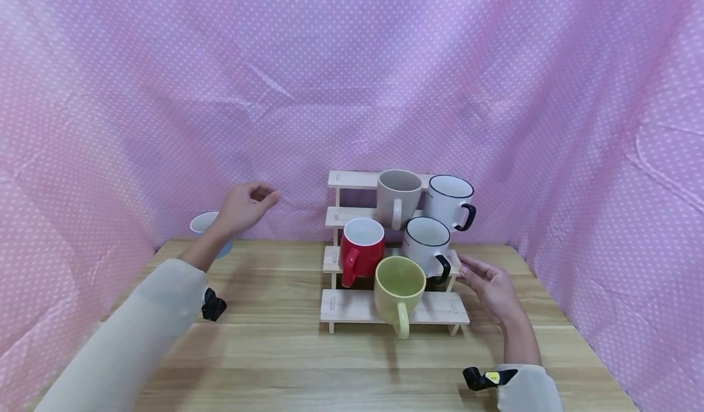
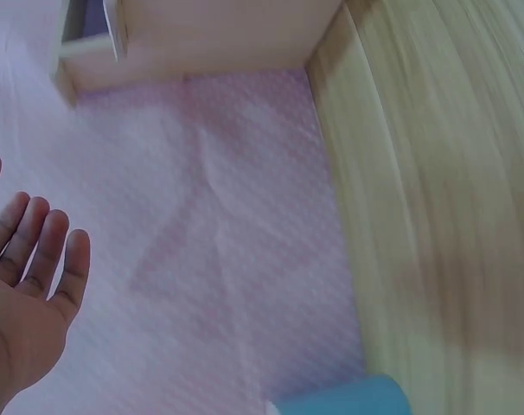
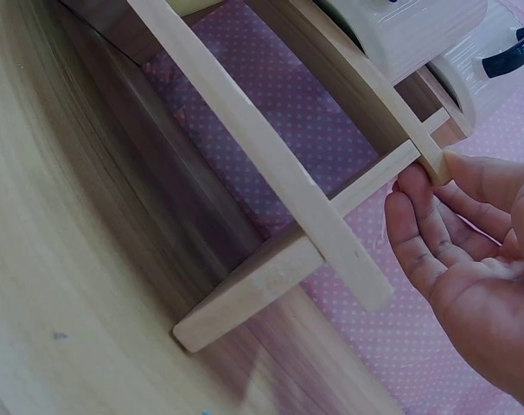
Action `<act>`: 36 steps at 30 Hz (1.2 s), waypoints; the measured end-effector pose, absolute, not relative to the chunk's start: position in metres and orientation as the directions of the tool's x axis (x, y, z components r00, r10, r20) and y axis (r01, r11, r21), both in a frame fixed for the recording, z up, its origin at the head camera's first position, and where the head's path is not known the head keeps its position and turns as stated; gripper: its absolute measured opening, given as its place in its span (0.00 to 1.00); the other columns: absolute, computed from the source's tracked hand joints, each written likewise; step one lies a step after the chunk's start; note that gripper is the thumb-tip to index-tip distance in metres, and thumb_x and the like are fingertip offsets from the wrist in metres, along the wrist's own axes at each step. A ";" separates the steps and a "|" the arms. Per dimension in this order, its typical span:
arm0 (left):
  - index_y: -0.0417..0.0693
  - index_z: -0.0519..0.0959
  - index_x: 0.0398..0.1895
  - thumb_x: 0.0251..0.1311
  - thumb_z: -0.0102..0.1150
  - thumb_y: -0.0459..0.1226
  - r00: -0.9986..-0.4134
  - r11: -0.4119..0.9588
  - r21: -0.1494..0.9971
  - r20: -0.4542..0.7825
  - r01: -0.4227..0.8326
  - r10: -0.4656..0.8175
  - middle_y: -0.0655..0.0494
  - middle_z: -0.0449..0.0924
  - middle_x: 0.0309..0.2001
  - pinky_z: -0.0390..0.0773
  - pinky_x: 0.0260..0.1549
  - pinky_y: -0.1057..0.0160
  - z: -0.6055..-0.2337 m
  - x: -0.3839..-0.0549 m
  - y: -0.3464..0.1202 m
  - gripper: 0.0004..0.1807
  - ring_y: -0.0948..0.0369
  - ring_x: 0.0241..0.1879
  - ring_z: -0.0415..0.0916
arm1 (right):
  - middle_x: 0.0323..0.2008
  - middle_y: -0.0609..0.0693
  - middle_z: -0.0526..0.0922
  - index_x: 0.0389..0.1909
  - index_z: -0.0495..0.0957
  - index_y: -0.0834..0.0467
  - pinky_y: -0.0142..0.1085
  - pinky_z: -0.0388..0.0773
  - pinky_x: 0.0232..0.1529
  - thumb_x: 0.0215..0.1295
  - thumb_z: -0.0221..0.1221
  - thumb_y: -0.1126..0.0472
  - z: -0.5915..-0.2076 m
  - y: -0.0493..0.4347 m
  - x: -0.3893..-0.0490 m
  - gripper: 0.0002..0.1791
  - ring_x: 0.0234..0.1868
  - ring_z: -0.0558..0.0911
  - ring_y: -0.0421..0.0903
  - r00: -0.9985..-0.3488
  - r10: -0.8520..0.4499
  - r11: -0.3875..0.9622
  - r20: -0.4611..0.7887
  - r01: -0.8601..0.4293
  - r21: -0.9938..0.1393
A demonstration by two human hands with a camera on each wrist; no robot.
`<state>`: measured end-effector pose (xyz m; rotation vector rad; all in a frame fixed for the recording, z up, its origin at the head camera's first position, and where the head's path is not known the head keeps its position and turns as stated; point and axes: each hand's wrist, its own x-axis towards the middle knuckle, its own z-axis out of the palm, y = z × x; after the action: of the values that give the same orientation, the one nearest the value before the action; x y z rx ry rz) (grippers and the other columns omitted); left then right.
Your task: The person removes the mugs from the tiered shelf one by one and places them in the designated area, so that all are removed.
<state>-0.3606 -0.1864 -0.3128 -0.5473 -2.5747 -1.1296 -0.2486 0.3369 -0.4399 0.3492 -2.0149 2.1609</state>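
A stepped wooden rack (image 1: 352,305) bears several mugs. On its lowest step stands a yellow-green mug (image 1: 400,277); a red mug (image 1: 363,250) and a white mug with black rim and handle (image 1: 426,247) stand one step above. Higher up are a grey mug (image 1: 398,192) and a second black-rimmed white mug (image 1: 448,201). My right hand (image 1: 492,290) pinches the right end of the second step, thumb above and fingers below in the right wrist view. Raised left of the rack, my left hand (image 1: 244,207) holds nothing, its fingers loosely bent.
A light blue cup (image 1: 223,250) stands at the table's back left, partly hidden by my left forearm. The wooden table (image 1: 275,351) ends at a pink dotted cloth (image 1: 264,125) hanging behind and at both sides. Wrist-camera mounts (image 1: 213,305) stick out by the sleeves.
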 end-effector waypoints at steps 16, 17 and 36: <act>0.46 0.83 0.48 0.70 0.62 0.48 -0.764 0.462 0.618 0.425 0.636 0.485 0.56 0.85 0.40 0.83 0.44 0.57 -0.290 -0.331 -0.099 0.15 0.58 0.41 0.81 | 0.53 0.45 0.85 0.67 0.58 0.84 0.34 0.82 0.55 0.75 0.56 0.71 -0.439 0.337 -0.249 0.29 0.51 0.84 0.39 -0.962 -0.030 -0.067 0.270 -0.268 -0.961; 0.46 0.83 0.47 0.70 0.62 0.47 -0.750 0.448 0.613 0.431 0.651 0.501 0.56 0.85 0.39 0.83 0.43 0.57 -0.289 -0.330 -0.094 0.15 0.58 0.40 0.81 | 0.53 0.45 0.85 0.67 0.58 0.84 0.34 0.82 0.55 0.75 0.56 0.71 -0.438 0.336 -0.248 0.29 0.51 0.84 0.39 -0.963 -0.027 -0.070 0.270 -0.267 -0.961; 0.38 0.82 0.55 0.67 0.65 0.42 -0.636 0.335 0.581 0.449 0.742 0.627 0.53 0.84 0.42 0.85 0.45 0.60 -0.285 -0.307 -0.048 0.20 0.59 0.43 0.81 | 0.53 0.45 0.85 0.67 0.58 0.83 0.33 0.82 0.55 0.75 0.56 0.70 -0.438 0.335 -0.247 0.30 0.51 0.85 0.39 -0.967 -0.029 -0.076 0.253 -0.250 -0.965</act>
<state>-0.3074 -0.0478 -0.2847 -1.2636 -2.4455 -1.1850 -0.2467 0.3354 -0.4381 0.3096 -2.0249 2.1765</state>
